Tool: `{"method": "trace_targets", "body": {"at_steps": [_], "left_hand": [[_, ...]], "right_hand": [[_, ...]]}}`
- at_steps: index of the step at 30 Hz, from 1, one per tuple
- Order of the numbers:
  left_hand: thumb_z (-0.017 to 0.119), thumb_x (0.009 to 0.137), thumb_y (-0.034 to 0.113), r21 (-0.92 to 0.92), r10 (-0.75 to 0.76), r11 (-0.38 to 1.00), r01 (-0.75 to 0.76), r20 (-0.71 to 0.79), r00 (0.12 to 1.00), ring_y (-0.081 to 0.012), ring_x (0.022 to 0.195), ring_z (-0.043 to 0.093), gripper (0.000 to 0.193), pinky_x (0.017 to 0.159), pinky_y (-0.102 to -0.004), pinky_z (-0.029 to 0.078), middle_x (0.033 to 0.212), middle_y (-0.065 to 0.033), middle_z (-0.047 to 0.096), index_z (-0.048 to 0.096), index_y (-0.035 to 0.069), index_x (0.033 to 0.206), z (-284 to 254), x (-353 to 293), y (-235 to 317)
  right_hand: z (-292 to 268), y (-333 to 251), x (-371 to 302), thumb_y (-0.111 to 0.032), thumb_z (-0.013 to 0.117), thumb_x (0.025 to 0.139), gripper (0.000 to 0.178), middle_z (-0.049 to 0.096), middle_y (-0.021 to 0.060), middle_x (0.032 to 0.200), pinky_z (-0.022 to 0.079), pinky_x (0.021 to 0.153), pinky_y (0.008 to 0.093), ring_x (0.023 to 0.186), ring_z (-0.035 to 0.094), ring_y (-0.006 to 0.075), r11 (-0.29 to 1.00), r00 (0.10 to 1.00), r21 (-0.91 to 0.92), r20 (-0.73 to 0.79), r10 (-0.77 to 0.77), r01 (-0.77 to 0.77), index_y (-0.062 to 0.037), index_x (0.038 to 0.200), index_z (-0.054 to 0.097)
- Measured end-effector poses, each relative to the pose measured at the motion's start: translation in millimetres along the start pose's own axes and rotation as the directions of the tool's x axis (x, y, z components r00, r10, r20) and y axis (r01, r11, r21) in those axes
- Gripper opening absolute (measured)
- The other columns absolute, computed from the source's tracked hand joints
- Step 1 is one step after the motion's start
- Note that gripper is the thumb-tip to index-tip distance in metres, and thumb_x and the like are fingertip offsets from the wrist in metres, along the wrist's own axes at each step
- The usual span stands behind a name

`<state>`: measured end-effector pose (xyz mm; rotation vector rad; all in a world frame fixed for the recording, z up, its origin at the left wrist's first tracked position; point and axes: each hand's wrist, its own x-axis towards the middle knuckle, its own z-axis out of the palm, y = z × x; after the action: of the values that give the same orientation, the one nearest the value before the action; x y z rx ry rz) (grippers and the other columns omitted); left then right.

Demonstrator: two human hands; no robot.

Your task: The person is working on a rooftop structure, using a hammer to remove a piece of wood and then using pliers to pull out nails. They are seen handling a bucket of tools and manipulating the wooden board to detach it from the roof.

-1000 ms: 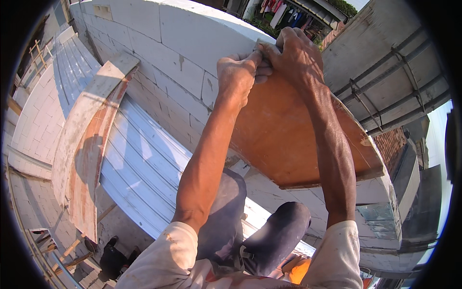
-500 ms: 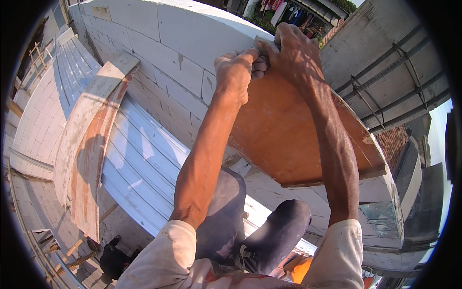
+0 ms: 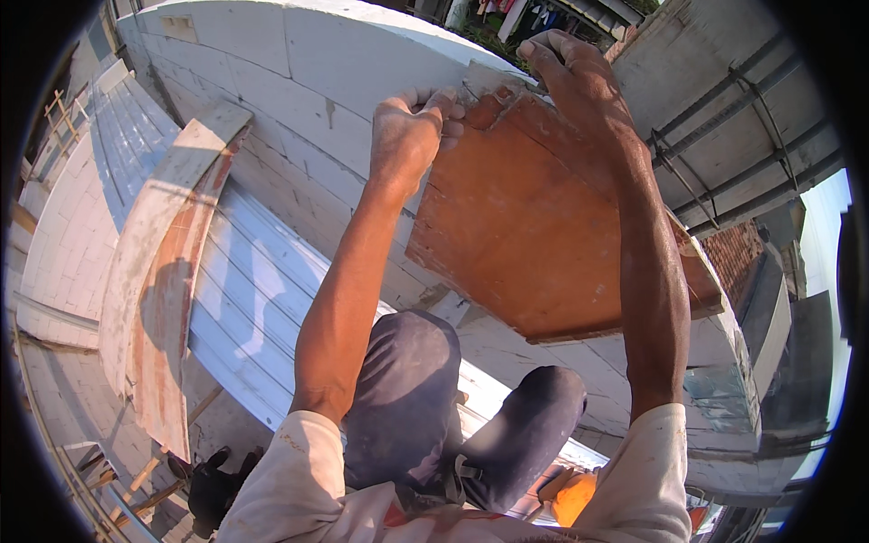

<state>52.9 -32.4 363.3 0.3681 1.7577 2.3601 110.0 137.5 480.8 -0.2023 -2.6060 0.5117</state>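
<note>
From here, the right forearm (image 3: 654,290) is covering a strip of the orange-brown board (image 3: 525,231), and I am not making out whether the curled fingers of the left hand (image 3: 405,136) are pinching anything small. Hanging clothes (image 3: 549,16) are running off the view's top edge; an orange object (image 3: 572,500) is partly disappearing behind the right sleeve (image 3: 639,480), and a dark shape (image 3: 211,493) at lower left is looking too murky to identify.

At left, weathered planks (image 3: 149,253) overlap pale ribbed sheeting (image 3: 240,294); at right, steel bars (image 3: 715,122) run along grey concrete (image 3: 670,77); colourful clothes (image 3: 548,18) hang far off, an orange object (image 3: 573,500) near
</note>
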Motion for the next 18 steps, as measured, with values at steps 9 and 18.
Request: {"method": "trace_targets", "body": {"at_steps": [9,18], "left_hand": [[0.072,0.097,0.022,-0.058,-0.048,0.997,0.053,0.079,0.996,-0.0204,0.07,0.074,0.03,0.065,-0.0298,0.06,0.086,-0.0161,0.076,0.072,-0.008,0.105,4.0,3.0,12.8],[0.076,0.094,0.02,-0.134,0.009,0.991,0.0,0.063,0.998,-0.024,0.072,0.076,0.032,0.067,-0.0307,0.064,0.087,-0.0195,0.075,0.071,-0.01,0.1,5.3,10.2,11.9]], "right_hand": [[-6.3,17.5,44.0,-0.012,0.071,0.092,0.021,0.078,0.0092,0.103,0.056,0.086,0.0354,0.093,0.073,0.0204,0.933,0.895,-0.172,0.381,-0.232,0.315,-0.0052,0.111,0.077],[14.1,45.4,51.1,-0.009,0.073,0.092,0.015,0.077,0.0099,0.097,0.057,0.085,0.0336,0.09,0.073,0.0187,0.919,0.89,-0.006,0.253,-0.38,0.394,-0.0007,0.105,0.075]]}}
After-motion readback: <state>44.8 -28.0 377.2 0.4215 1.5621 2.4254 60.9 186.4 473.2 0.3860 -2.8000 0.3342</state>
